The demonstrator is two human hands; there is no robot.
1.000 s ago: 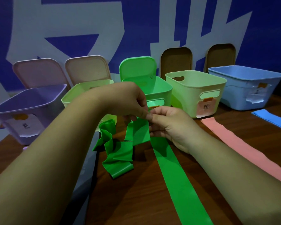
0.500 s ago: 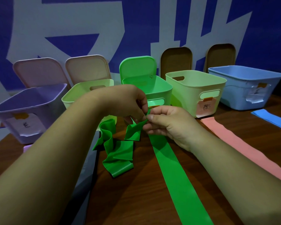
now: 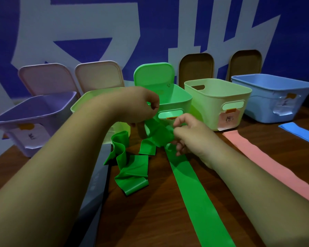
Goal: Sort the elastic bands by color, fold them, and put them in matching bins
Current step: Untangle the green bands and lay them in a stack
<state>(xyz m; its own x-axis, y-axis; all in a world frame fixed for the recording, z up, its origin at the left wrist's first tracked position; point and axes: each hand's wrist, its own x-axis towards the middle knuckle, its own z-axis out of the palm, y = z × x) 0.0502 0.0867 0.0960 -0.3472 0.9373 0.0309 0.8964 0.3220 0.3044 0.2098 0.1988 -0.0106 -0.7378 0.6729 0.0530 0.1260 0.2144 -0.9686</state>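
A long green elastic band (image 3: 194, 193) runs from the table's near edge up to both hands. My left hand (image 3: 139, 106) pinches its far end, lifted in front of the green bin (image 3: 175, 97). My right hand (image 3: 187, 134) grips the bunched fold of the same band just below. A second green band (image 3: 130, 168) lies crumpled on the table to the left. A pink band (image 3: 268, 161) lies flat on the right, and a blue band (image 3: 300, 131) sits at the far right.
A row of open bins stands at the back: purple (image 3: 34, 111), pale green (image 3: 96, 95), green, pale yellow-green (image 3: 219, 97), blue (image 3: 275, 97). Lids lean against the blue and white wall. A grey box (image 3: 96, 184) lies under my left forearm on the brown table (image 3: 150, 220).
My left hand has risen and pulled the band's end up toward the green bin. My right hand has slid down and gathered the fold, so the band now bunches between the hands.
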